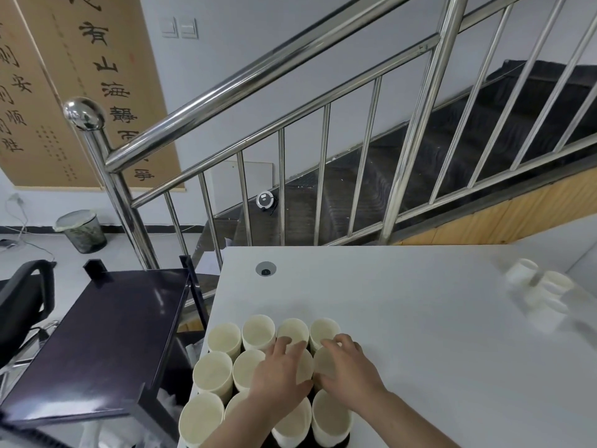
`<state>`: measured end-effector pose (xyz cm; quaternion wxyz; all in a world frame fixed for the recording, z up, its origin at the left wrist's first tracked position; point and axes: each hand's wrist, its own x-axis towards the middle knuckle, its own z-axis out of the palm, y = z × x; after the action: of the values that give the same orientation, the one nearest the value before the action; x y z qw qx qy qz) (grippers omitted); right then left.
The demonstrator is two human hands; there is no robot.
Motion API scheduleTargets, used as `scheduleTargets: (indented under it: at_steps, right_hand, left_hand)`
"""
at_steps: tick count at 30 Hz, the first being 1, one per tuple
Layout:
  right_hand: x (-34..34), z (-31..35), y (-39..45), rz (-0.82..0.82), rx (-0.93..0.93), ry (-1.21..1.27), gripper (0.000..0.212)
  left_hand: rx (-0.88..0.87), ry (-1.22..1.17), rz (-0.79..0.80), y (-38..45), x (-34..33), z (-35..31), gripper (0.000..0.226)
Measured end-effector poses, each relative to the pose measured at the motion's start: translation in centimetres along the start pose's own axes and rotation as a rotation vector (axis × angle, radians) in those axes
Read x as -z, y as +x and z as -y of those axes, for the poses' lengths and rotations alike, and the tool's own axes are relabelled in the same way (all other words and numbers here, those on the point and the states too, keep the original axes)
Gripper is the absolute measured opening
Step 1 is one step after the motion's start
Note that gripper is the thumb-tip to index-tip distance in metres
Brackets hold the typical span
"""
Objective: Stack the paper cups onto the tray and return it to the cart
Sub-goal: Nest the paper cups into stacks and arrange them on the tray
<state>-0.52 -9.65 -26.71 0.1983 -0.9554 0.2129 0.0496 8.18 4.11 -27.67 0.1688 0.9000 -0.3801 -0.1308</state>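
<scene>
Several cream paper cups [223, 339] stand upright in rows at the near left corner of the white table [420, 302], on a dark tray [311, 439] that is mostly hidden beneath them. My left hand [277, 379] grips a cup in the middle row from above, fingers curled over its rim. My right hand [347, 373] grips the cup [324, 363] beside it the same way. The dark cart [106, 337] stands to the left of the table, its top shelf bare.
A blurred cluster of white cups [536, 286] lies at the table's far right. A steel stair railing [290, 137] runs behind the table. An office chair [22, 295] and a bin [82, 231] are at the left. A cable port [265, 269] sits in the tabletop.
</scene>
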Motion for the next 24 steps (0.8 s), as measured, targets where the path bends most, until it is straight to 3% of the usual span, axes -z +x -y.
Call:
scheduleTargets:
  at_steps: [16,24]
  right_hand:
    - [-0.9,0.0,0.6,0.036,-0.039,-0.031,0.044]
    - [0.7,-0.7,-0.4,-0.010,0.029,-0.055,0.057]
  left_hand:
    - [0.055,0.031,0.031,0.5,-0.5,0.4,0.049]
    - [0.018,0.045,-0.004,0.4,0.7,-1.3,0.061]
